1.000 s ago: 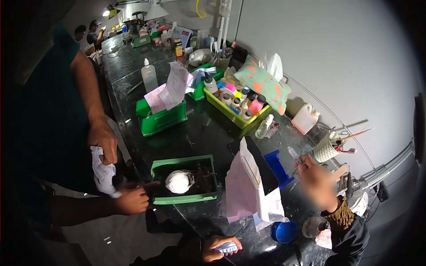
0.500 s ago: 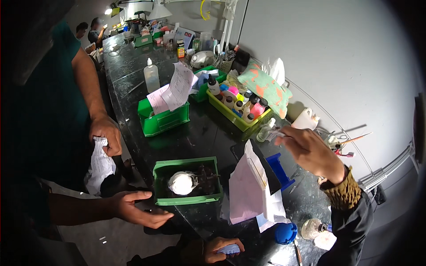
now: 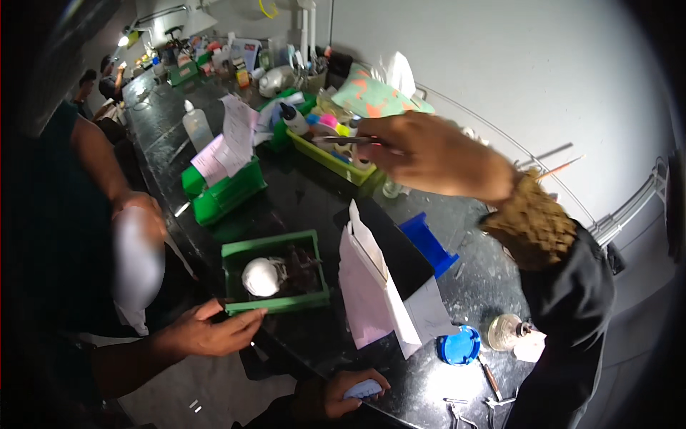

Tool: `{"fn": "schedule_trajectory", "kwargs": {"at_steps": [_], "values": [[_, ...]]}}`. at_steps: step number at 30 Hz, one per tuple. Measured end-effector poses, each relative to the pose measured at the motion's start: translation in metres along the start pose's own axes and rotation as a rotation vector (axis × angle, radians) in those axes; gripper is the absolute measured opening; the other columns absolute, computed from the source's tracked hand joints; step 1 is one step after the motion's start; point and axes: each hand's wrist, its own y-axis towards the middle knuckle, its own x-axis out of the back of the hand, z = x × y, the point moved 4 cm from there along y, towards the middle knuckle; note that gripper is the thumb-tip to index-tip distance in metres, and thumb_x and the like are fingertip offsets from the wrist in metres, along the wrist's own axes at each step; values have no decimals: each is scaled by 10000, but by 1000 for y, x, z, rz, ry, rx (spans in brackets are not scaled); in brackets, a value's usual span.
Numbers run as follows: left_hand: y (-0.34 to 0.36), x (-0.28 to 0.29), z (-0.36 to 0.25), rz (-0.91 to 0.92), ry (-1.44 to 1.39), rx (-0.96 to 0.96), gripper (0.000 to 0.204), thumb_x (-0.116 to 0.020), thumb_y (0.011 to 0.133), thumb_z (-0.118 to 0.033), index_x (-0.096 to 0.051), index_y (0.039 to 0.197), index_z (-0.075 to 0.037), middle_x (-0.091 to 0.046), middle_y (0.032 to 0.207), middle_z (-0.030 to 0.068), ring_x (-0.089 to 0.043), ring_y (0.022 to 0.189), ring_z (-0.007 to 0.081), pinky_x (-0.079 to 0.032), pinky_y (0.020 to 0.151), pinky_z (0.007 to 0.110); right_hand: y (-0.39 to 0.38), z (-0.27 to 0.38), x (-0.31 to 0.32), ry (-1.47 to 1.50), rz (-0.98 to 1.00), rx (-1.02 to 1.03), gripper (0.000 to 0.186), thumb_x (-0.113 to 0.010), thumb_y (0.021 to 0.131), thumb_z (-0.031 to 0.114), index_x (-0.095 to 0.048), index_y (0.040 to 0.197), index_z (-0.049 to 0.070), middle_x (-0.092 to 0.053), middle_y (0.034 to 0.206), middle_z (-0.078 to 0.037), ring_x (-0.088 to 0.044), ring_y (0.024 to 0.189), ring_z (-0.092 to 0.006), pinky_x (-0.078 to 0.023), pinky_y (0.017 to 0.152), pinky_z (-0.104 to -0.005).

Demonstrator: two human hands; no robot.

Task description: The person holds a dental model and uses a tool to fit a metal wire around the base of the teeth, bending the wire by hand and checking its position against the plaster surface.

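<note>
Dark and scuffed, the tabletop [image 3: 307, 204] runs along a pale grey wall [image 3: 457, 50]. At the far left a co-worker's upper hand [image 3: 141, 211] grips something white and blurred [image 3: 137, 264], while their lower hand [image 3: 214, 332] is at the near edge of a green tray [image 3: 293, 303] holding a rounded white object [image 3: 261, 277]. Behind it stands a green bin [image 3: 239, 189] with papers [image 3: 237, 136] sticking up. Of the wearer's own hands, the left hand [image 3: 339, 393], at the tabletop's near edge, is curled around a pale blue piece [image 3: 363, 390]; beyond it stand folded pink and white papers [image 3: 368, 300]. Farther right, the right hand [image 3: 439, 157] pinches a slim dark tool [image 3: 339, 140], seen across a yellow-green tray [image 3: 332, 164] of bottles; its height cannot be told. As I judge it, both are securely taken up and neither is set down; tool and piece are well apart, so work on the piece seems not under way. Rightmost lie a blue dish [image 3: 459, 346] and a glass jar [image 3: 504, 332].
</note>
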Motion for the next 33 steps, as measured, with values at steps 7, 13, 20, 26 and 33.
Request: {"fn": "schedule_trajectory", "kwargs": {"at_steps": [7,13,20,26,33], "values": [[-5,-1,-3,-25,-23,99,504,-431,641,-61,-488,1138,-2,-565,964,110,-552,915,177,-424,851,295,-116,-66,-51,266,359,-83,412,-685,735,294,-549,1057,77,-431,530,-14,-503,517,-167,-384,502,-327],[0,-7,-9,-190,-9,159,477,-526,681,-254,-542,1032,68,-607,922,153,-599,831,191,-474,730,283,-148,-96,-101,307,93,-199,314,-715,715,257,-637,990,125,-536,608,-56,-595,632,-248,-450,609,-380],[-11,-3,-1,-304,4,97,525,-558,716,-341,-527,1028,79,-594,908,180,-600,816,210,-474,727,296,-106,-91,-107,316,52,-131,215,-713,709,235,-664,885,122,-631,727,-102,-622,732,-289,-453,641,-403],[-6,-5,0,-315,-17,84,501,-563,722,-321,-521,1020,80,-575,932,193,-596,815,232,-478,721,314,-80,-100,-115,281,-103,-27,209,-708,701,217,-662,882,123,-639,721,-88,-621,746,-295,-465,655,-411],[-6,-3,2,-292,2,65,520,-564,722,-330,-519,1036,82,-585,908,191,-597,812,233,-476,716,316,-66,-105,-115,175,-157,41,276,-693,726,221,-656,977,112,-644,720,-104,-623,689,-275,-457,603,-388]]}}
